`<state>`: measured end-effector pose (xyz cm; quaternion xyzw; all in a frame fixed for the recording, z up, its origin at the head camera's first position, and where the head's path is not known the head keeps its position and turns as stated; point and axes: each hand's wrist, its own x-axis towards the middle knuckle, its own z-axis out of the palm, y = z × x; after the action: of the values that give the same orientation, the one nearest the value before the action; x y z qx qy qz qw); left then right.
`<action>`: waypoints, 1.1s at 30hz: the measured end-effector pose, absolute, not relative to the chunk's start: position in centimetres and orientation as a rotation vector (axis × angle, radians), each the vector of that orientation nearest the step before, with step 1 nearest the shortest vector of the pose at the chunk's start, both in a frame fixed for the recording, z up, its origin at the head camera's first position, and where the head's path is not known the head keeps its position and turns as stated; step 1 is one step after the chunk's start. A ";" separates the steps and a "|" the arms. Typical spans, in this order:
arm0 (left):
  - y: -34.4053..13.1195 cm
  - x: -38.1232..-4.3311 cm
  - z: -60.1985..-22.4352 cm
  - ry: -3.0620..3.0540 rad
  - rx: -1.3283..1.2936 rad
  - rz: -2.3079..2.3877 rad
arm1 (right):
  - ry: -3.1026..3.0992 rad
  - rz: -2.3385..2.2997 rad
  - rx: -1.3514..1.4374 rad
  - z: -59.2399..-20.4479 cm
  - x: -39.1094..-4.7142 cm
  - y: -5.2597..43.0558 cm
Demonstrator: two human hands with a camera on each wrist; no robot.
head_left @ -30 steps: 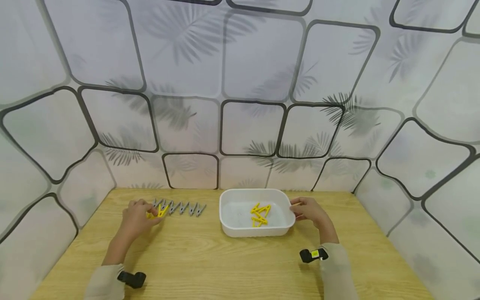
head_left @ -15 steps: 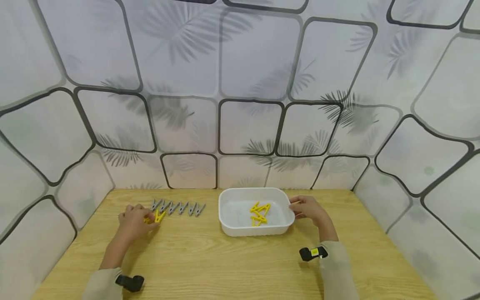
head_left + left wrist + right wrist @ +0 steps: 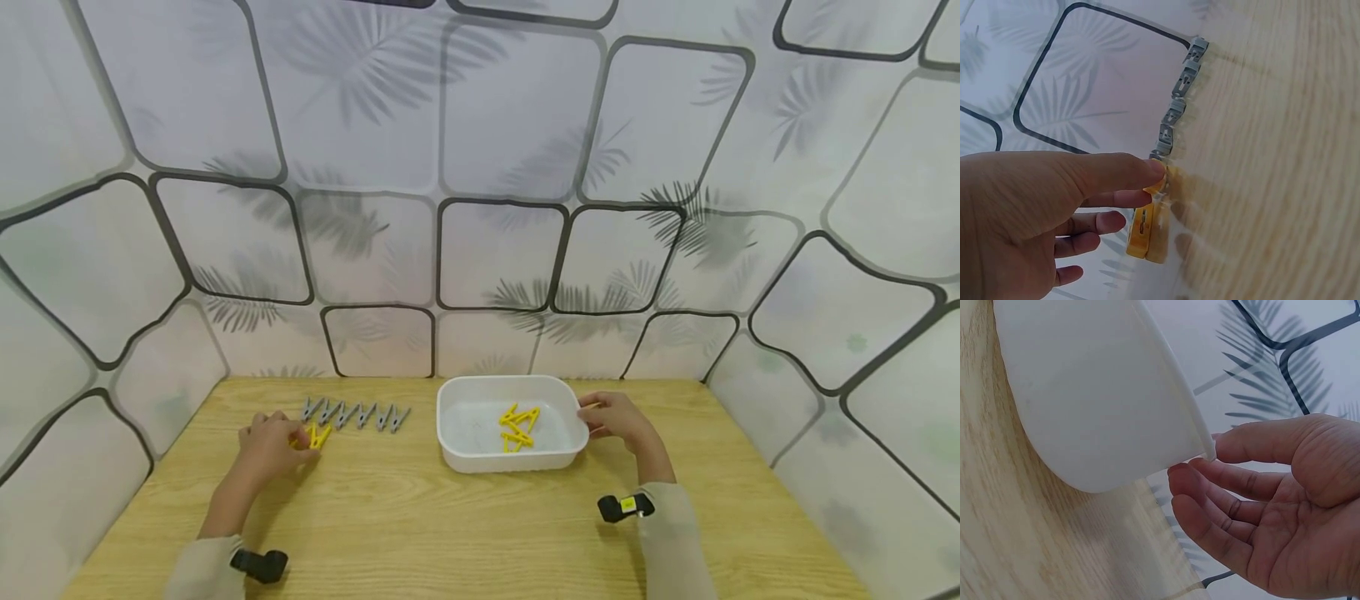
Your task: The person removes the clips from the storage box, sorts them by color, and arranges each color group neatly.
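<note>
Clip (image 3: 317, 442), yellow, in left hand (image 3: 272, 446); right hand (image 3: 613, 414) pinches tub rim (image 3: 1185, 394).

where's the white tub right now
In the head view, the white tub stands on the wooden table, to the right of the row of gray clips, with the right hand holding the rim at its right end.

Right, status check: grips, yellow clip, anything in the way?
Left grip pinching a yellow clip. Right grip holding white tub by its rim. Gray clips close by, could get bumped.
</note>
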<state>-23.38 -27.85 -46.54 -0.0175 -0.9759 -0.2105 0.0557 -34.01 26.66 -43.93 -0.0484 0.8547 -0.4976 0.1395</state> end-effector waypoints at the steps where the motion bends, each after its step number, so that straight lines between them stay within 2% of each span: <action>1: -27.9 -23.3 -46.4 -2.966 -0.053 -0.644 | 2.472 -1.434 -0.142 -43.9 -34.0 26.7; 33: -27.6 -23.1 -45.5 -2.974 -0.060 -0.635 | 2.473 -1.444 -0.122 -43.5 -33.5 26.4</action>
<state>-23.14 -27.64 -45.45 -0.0197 -0.9766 -0.2085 0.0498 -33.55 26.42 -43.45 -0.0421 0.8547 -0.4990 0.1370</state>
